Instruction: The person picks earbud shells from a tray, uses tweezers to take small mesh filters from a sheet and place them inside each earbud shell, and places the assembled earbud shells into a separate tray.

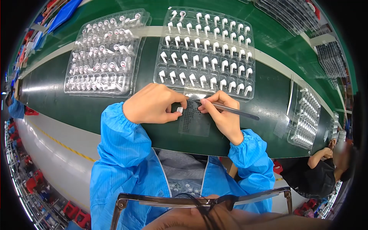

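Note:
My left hand (155,104) is closed around a small white piece (179,110), with its fingertips at the left edge of a clear sheet. The sheet (199,124) lies on the green bench and carries rows of small black dots. My right hand (222,113) pinches dark tweezers (239,112), whose tip points left over the sheet's upper part. Just beyond both hands, a clear tray (251,82) holds rows of white earphone-like pieces.
Another stacked clear tray (132,57) with white pieces stands at the left. A smaller filled tray (306,119) lies at the right, beside a thin sheet (281,125). Empty trays (327,57) are stacked at the upper right. A co-worker (312,172) sits at the lower right.

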The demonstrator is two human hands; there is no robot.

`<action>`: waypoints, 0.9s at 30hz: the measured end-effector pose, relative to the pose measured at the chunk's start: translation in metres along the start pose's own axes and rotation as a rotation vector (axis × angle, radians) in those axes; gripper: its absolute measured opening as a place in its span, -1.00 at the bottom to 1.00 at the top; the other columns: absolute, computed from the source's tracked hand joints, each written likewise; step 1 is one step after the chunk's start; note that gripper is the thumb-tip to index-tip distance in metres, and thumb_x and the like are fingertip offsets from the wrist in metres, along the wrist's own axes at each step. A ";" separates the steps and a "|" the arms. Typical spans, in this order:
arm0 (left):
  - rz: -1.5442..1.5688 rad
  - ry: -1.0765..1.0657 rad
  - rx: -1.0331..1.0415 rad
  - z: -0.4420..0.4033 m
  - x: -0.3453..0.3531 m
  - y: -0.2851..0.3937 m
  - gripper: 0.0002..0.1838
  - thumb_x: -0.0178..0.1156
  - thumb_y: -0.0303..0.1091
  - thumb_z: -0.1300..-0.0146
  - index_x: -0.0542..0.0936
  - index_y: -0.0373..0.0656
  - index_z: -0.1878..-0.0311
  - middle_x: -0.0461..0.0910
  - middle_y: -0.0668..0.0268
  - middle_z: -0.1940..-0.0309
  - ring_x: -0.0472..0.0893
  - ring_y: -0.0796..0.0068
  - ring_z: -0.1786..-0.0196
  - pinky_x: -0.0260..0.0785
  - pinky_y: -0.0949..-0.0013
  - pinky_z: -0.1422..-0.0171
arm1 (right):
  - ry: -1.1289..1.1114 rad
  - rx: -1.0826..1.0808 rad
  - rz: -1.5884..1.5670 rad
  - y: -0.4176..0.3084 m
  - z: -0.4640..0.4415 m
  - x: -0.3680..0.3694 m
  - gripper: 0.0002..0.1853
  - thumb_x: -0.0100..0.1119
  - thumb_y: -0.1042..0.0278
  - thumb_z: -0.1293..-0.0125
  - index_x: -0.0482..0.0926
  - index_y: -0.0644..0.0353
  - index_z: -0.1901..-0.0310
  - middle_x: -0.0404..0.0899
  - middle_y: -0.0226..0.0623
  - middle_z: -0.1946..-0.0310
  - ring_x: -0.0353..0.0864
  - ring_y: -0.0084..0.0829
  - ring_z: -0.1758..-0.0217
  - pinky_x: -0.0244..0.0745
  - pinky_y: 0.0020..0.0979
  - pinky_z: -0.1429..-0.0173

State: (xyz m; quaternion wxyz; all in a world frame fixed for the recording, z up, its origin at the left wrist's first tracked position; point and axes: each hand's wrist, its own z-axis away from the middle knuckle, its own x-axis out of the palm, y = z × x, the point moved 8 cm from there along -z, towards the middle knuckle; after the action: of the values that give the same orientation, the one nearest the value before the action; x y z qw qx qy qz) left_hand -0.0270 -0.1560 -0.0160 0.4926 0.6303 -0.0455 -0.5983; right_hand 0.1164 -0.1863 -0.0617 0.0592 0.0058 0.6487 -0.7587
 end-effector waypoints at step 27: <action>0.013 -0.022 0.005 0.000 0.002 0.000 -0.85 0.26 -0.41 -0.03 0.61 -0.16 0.29 0.68 0.29 0.36 0.64 0.43 0.52 0.44 0.42 0.43 | -0.017 0.006 -0.133 0.003 0.001 0.002 -0.90 0.18 0.55 -0.24 0.47 0.38 0.38 0.61 -0.17 0.41 0.65 -0.47 0.30 0.59 -0.52 0.20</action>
State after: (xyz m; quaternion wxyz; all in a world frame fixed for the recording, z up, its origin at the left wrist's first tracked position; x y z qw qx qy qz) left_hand -0.0267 -0.1568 -0.0174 0.4941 0.6246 -0.0566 -0.6021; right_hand 0.1152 -0.1877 -0.0644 0.0140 -0.0436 0.6448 -0.7630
